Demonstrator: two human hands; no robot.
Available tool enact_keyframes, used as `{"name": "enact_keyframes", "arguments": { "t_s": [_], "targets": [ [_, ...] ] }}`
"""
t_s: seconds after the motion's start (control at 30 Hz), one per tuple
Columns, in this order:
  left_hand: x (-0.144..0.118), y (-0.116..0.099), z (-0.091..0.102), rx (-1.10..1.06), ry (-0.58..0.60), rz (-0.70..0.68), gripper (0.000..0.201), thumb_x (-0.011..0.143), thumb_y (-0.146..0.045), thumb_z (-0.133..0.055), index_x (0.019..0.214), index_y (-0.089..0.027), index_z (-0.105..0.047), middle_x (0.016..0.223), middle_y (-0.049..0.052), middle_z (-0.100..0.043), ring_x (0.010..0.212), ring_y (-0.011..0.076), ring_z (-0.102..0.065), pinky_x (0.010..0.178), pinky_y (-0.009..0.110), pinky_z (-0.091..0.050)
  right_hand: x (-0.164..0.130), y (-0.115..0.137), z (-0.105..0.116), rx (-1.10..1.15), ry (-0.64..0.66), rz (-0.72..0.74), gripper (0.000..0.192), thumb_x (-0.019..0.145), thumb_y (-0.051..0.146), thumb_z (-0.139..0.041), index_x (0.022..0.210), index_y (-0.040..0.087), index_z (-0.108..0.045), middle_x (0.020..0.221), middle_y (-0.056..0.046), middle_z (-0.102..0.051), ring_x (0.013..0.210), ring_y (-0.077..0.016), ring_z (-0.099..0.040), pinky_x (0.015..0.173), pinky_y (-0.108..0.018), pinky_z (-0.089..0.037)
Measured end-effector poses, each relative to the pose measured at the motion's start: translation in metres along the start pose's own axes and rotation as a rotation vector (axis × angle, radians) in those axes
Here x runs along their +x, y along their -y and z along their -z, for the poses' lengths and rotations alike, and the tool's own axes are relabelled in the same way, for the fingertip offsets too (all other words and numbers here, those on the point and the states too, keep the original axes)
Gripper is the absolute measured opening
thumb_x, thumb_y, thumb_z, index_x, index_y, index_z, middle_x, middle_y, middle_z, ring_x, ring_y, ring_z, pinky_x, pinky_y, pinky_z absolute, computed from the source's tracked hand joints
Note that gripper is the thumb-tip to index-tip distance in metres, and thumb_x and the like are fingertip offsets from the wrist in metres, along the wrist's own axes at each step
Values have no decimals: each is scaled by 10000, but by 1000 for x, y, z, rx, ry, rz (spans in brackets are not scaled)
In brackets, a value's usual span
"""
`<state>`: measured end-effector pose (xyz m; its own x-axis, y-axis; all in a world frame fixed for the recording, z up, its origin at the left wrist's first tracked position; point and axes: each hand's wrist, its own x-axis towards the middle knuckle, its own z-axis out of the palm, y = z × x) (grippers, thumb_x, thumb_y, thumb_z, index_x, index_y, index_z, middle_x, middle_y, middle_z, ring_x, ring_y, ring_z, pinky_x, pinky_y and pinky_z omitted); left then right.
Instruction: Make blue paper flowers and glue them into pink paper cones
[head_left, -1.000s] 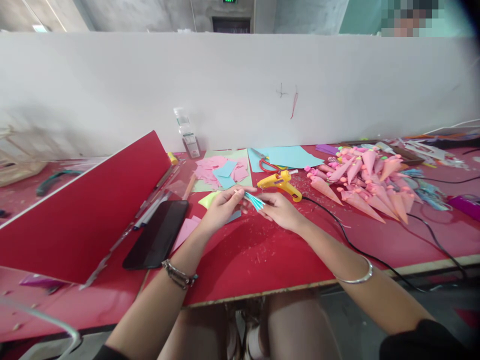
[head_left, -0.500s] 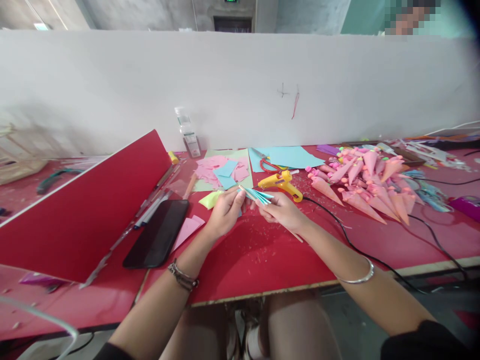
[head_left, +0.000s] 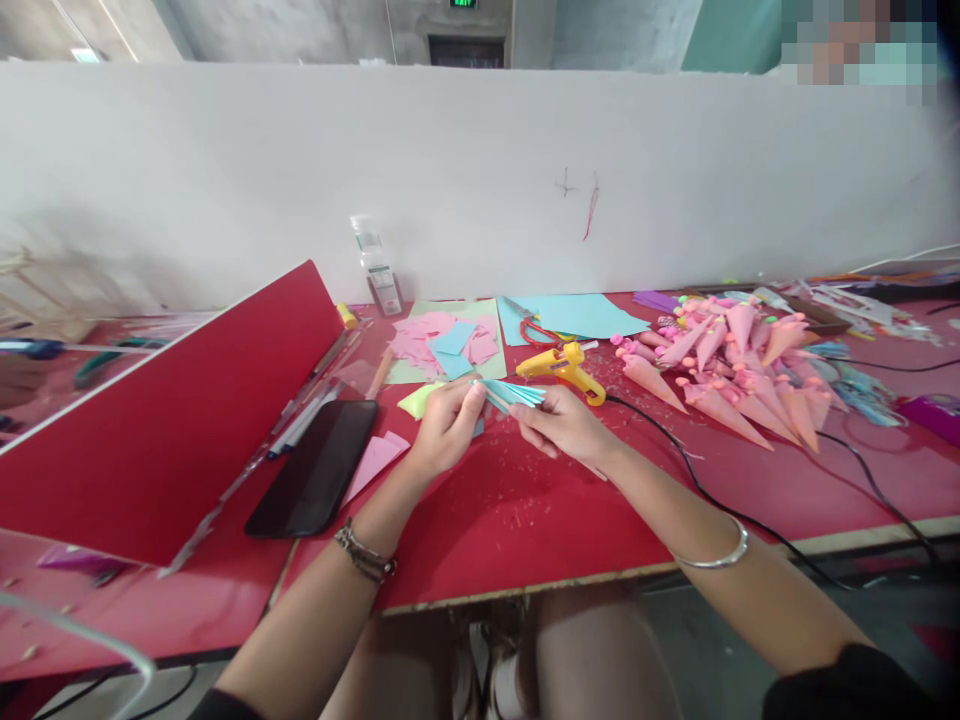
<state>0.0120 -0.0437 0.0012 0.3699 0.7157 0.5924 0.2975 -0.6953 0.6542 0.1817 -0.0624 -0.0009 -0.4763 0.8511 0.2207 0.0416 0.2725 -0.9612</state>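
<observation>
Between my hands is a fan of pleated light-blue paper [head_left: 514, 392], its folds spread towards the right. My left hand [head_left: 450, 420] pinches its narrow left end between thumb and fingers. The wider right side is gripped by my right hand [head_left: 559, 420], thumb on top. A thin stick [head_left: 595, 470] shows below my right hand; whether that hand holds it I cannot tell. Just beyond my hands lies a yellow glue gun [head_left: 562, 368]. Folded yellow-green paper [head_left: 417, 402] rests beside my left hand, with light-blue paper pieces [head_left: 451, 345] farther back.
A black phone [head_left: 311, 470] lies left of my hands, beside an upright red board [head_left: 172, 420]. Pink paper cones [head_left: 742, 360] are heaped on the right. Scissors [head_left: 536, 325] lie on blue sheets [head_left: 592, 313]. The glue gun's black cable [head_left: 690, 465] crosses the red table [head_left: 517, 530].
The pleated paper has turned slightly and its folds show more broadly. My hands stay nearly in place. At the far left, another person's hand has come into view.
</observation>
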Motion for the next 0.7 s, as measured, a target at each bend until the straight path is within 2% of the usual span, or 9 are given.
{"name": "enact_keyframes", "arguments": {
  "t_s": [0.27,0.7],
  "targets": [
    [2,0,-2,50,41,-58,391,885,-292,-310,527,-161,-399,499,-25,-420,493,84,-395,529,218,-324,1,-1,-1,1,-24,-4,269,810,395,-474,770,135,-530,417,92,-422,298,-22,-346,314,-162,-238],
    [1,3,-5,4,-8,-52,379,882,-287,-308,542,-158,-415,534,-12,-455,528,89,-431,543,215,-342,2,-5,-1,-4,-41,14,185,782,333,-530,747,154,-506,456,90,-443,327,-23,-383,330,-152,-279]
  ]
}}
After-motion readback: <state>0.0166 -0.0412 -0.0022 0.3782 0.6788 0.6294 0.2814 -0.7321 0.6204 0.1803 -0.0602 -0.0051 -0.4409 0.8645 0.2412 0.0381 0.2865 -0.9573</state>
